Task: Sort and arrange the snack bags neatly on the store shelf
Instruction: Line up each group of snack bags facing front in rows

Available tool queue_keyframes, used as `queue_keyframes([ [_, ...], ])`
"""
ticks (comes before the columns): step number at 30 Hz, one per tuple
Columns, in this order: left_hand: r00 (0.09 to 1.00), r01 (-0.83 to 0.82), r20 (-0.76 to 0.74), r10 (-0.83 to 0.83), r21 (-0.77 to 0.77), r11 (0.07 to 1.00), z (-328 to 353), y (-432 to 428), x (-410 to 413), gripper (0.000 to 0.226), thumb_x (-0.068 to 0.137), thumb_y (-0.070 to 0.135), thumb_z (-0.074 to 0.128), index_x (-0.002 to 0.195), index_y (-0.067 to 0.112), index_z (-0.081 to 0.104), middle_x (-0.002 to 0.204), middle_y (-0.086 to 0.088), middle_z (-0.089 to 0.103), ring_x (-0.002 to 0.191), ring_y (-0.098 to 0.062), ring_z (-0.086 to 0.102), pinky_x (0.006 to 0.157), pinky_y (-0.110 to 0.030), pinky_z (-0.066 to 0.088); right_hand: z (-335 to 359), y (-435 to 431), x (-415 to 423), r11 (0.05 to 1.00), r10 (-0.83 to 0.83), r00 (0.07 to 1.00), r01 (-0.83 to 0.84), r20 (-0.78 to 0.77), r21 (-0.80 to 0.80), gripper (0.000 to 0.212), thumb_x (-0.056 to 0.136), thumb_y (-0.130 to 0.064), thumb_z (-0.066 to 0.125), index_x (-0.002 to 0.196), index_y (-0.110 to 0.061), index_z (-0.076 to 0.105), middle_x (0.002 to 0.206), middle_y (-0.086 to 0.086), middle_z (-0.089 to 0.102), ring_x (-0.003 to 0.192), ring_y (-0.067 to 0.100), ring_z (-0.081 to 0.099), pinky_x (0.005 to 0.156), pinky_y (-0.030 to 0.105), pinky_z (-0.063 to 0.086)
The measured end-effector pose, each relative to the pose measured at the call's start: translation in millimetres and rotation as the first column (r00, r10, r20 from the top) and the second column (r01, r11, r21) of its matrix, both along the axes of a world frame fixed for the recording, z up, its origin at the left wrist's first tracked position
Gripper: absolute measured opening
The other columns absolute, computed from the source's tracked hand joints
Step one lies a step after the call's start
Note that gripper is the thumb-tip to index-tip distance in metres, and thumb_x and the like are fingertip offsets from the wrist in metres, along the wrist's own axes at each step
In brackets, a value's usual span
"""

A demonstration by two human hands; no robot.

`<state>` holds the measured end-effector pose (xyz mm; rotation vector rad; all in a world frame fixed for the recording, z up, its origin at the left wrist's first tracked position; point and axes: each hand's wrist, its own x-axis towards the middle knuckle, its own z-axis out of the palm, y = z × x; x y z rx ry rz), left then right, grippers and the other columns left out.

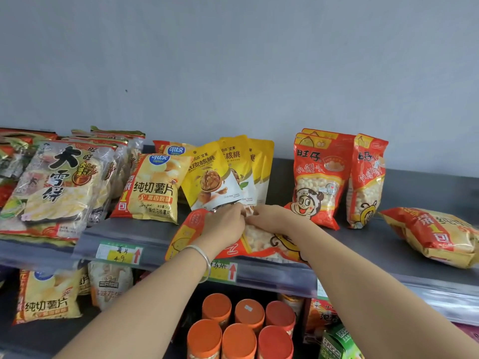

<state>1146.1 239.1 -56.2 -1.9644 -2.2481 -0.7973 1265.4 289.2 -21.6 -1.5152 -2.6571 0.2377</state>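
Both my hands, left (225,224) and right (272,220), pinch the far end of the red puff-snack bag (261,242) lying flat on the shelf's (155,230) front lip, where I judge a careless tug could topple the leaning yellow walnut pouches (207,174).

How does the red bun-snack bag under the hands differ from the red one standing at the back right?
The held bag lies flat at the shelf edge, gripped by the left hand and right hand; the standing bag is upright, untouched, near the wall. Both are red with the same cartoon design and a clear window.
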Motion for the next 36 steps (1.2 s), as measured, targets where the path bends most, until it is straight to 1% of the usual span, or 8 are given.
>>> queue_keyframes([
  [5,0.999,-0.034,0.005,0.033,0.129,0.991,-1,-13,5,0.022,0.095,0.013,0.033,0.108,0.022,0.047,0.115,-0.002,0.059,0.109,-0.025,0.049,0.084,-0.039,0.032,1,-3,-3,1.0,-0.003,1.0,0.003,-0.004,0.011,0.047,0.098,-0.042,0.037,0.131,-0.012,0.051,0.134,0.011,0.055,0.12,0.029,0.053,0.093,0.037,0.041],
  [9,0.997,-0.061,-0.029,0.073,0.295,0.954,-6,-23,10,0.018,0.093,0.009,0.034,0.102,0.021,0.043,0.105,-0.002,0.06,0.105,-0.024,0.046,0.08,-0.038,0.03,9,-4,-11,1.0,-0.03,1.0,0.03,0.008,-0.006,0.03,0.098,-0.03,0.029,0.106,-0.015,0.053,0.122,0.01,0.057,0.117,0.03,0.053,0.091,0.037,0.041],
  [15,0.999,-0.04,0.027,0.034,0.281,0.959,-5,-26,8,0.019,0.095,0.012,0.034,0.107,0.02,0.046,0.109,-0.003,0.059,0.108,-0.025,0.046,0.084,-0.039,0.03,11,-18,-15,0.993,-0.116,0.985,0.113,0.125,0.028,0.051,0.096,-0.048,0.026,0.132,-0.023,0.052,0.142,0.002,0.049,0.133,0.027,0.041,0.11,0.052,0.02],
  [18,1.0,-0.014,0.019,0.009,0.311,0.95,-4,-25,6,0.021,0.096,0.014,0.035,0.11,0.023,0.048,0.115,0.001,0.056,0.113,-0.022,0.044,0.088,-0.039,0.03,14,-18,-9,0.998,-0.055,0.996,0.054,0.065,0.028,0.04,0.093,-0.05,0.037,0.092,-0.016,0.06,0.101,0.001,0.06,0.108,0.026,0.054,0.1,0.049,0.032],
  [20,1.0,0.0,-0.015,0.006,0.346,0.938,0,-23,5,0.022,0.097,0.019,0.038,0.116,0.025,0.048,0.12,0.004,0.053,0.117,-0.021,0.043,0.092,-0.038,0.03,19,-16,-1,1.0,-0.006,0.998,0.007,-0.057,0.024,0.042,0.093,-0.049,0.046,0.068,-0.015,0.049,0.074,-0.001,0.052,0.08,0.022,0.054,0.08,0.038,0.041],
  [25,0.998,0.05,-0.063,-0.019,0.547,0.836,19,-15,17,0.022,0.093,0.024,0.048,0.114,0.023,0.055,0.121,-0.001,0.053,0.118,-0.024,0.045,0.098,-0.043,0.027,30,-14,30,0.997,0.009,0.942,0.019,-0.336,0.08,0.043,0.093,-0.043,0.052,0.064,-0.014,0.041,0.064,-0.001,0.044,0.058,0.014,0.043,0.056,0.028,0.033],
  [31,1.0,0.001,0.005,-0.008,0.755,0.655,35,1,65,0.042,0.081,0.026,0.06,0.121,0.023,0.047,0.138,-0.009,0.035,0.133,-0.028,0.028,0.101,-0.057,0.029,25,6,93,0.978,-0.13,0.586,0.21,-0.8,-0.006,0.037,0.096,-0.038,0.048,0.066,-0.019,0.039,0.065,-0.001,0.045,0.06,0.016,0.044,0.061,0.031,0.035],
  [36,0.907,0.23,0.203,-0.369,0.495,0.838,21,18,116,0.074,0.089,0.028,0.061,0.148,0.028,0.017,0.155,-0.011,0.007,0.142,-0.025,0.015,0.112,-0.045,0.028,18,19,149,0.866,-0.292,0.188,0.469,-0.938,-0.175,0.029,0.102,-0.037,0.035,0.104,-0.013,0.05,0.084,0.001,0.051,0.077,0.019,0.05,0.07,0.033,0.042],
])
